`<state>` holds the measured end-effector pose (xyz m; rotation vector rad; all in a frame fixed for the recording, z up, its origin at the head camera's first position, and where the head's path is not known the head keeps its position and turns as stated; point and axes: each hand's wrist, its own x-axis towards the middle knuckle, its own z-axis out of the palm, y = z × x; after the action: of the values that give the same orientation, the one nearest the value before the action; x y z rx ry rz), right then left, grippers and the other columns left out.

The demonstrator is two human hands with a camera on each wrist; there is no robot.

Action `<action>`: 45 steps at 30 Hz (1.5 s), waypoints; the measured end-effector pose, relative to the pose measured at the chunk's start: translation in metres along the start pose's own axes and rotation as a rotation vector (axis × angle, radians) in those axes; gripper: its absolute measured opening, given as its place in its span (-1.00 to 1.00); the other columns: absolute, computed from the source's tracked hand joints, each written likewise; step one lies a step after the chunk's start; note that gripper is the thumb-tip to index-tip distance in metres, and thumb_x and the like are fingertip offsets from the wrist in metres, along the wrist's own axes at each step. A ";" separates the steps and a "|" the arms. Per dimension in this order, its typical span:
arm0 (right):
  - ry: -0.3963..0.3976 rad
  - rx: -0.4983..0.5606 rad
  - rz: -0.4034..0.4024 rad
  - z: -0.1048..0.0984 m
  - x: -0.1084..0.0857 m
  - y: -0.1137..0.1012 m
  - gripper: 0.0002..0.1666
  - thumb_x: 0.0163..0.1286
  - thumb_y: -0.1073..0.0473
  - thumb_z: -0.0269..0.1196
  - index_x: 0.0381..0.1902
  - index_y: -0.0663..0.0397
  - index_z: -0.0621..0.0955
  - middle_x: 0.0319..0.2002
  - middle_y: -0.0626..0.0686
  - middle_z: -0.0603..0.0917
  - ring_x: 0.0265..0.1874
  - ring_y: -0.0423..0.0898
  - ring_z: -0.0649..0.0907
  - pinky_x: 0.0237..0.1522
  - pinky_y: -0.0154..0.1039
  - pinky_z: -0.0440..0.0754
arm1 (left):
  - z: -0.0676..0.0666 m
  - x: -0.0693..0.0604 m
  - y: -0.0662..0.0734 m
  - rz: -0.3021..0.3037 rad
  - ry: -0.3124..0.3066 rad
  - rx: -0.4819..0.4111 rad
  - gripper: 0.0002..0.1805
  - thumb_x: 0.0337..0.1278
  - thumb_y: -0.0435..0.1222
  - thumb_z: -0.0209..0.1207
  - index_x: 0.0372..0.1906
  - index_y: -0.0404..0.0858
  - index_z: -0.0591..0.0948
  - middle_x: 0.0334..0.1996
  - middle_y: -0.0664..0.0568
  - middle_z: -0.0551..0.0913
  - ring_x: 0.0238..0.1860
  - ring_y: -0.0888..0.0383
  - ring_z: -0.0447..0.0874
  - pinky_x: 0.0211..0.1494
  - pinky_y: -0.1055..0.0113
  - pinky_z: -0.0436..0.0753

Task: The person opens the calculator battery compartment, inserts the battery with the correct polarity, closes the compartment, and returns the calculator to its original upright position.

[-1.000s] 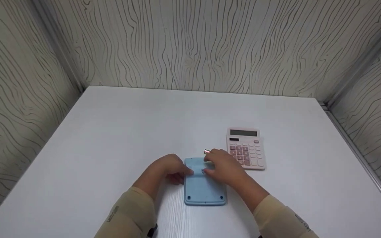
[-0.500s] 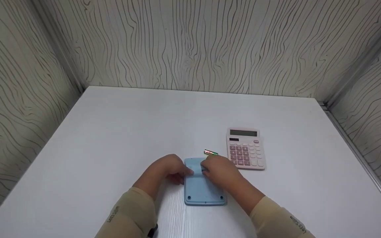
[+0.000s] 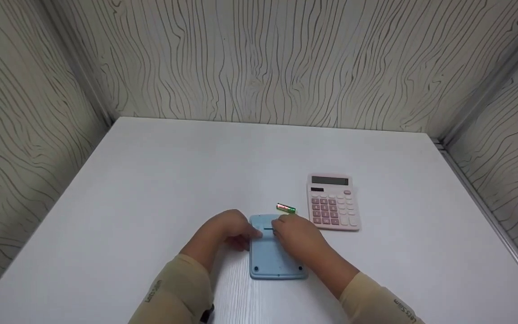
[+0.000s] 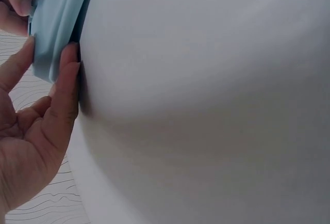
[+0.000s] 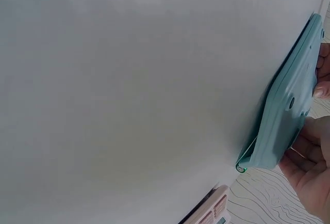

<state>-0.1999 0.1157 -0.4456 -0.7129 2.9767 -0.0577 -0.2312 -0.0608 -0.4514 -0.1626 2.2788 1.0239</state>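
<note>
A light blue calculator (image 3: 279, 256) lies face down on the white table, its back with small round feet showing. My left hand (image 3: 236, 229) grips its left edge, thumb on the back and fingers at the side, as the left wrist view shows. Over the upper back is my right hand (image 3: 299, 234), fingertips pinching the small battery cover (image 4: 32, 10) beside a dark slot (image 3: 268, 228). The right fingers hide most of this cover. Just beyond the calculator's top edge lies a green and reddish battery (image 3: 286, 208); its end (image 5: 241, 168) peeks out in the right wrist view.
A pink calculator (image 3: 333, 202) lies face up to the right, close to my right hand. The white table (image 3: 173, 171) runs back to patterned panels (image 3: 259, 63) at the rear and on both sides.
My right hand has drawn its fingers together over the upper back of the blue calculator. A dark slot and the whole battery now show. The left hand has stayed put.
</note>
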 end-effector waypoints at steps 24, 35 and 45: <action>0.309 -0.103 -0.181 -0.001 0.004 0.007 -0.94 0.19 0.20 0.25 -0.36 0.01 0.64 -0.40 -0.05 0.62 -0.34 -0.17 0.63 -0.23 -0.33 0.60 | 0.001 0.004 -0.002 -0.006 0.012 -0.012 -0.77 -0.10 -0.14 0.31 -0.50 -0.25 0.65 -0.58 -0.06 0.67 -0.55 0.09 0.66 -0.44 0.31 0.60; 0.381 -0.029 -0.186 -0.008 0.001 0.013 -0.92 0.25 0.19 0.16 -0.37 -0.01 0.61 -0.36 -0.08 0.64 -0.37 -0.22 0.60 -0.27 -0.39 0.59 | 0.000 0.003 -0.001 -0.012 0.001 -0.014 -0.76 -0.08 -0.15 0.31 -0.48 -0.27 0.65 -0.59 -0.05 0.68 -0.54 0.10 0.66 -0.42 0.32 0.61; 0.430 0.008 -0.129 -0.014 -0.008 0.036 -0.94 0.19 0.20 0.23 -0.39 -0.04 0.65 -0.50 -0.14 0.61 -0.50 -0.26 0.54 -0.36 -0.40 0.57 | 0.001 0.004 -0.001 -0.004 0.000 -0.019 -0.75 -0.07 -0.16 0.30 -0.40 -0.30 0.64 -0.57 -0.05 0.67 -0.54 0.11 0.66 -0.41 0.32 0.62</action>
<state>-0.2108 0.1519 -0.4327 -1.0054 3.3210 -0.2631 -0.2333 -0.0602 -0.4553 -0.1748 2.2684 1.0435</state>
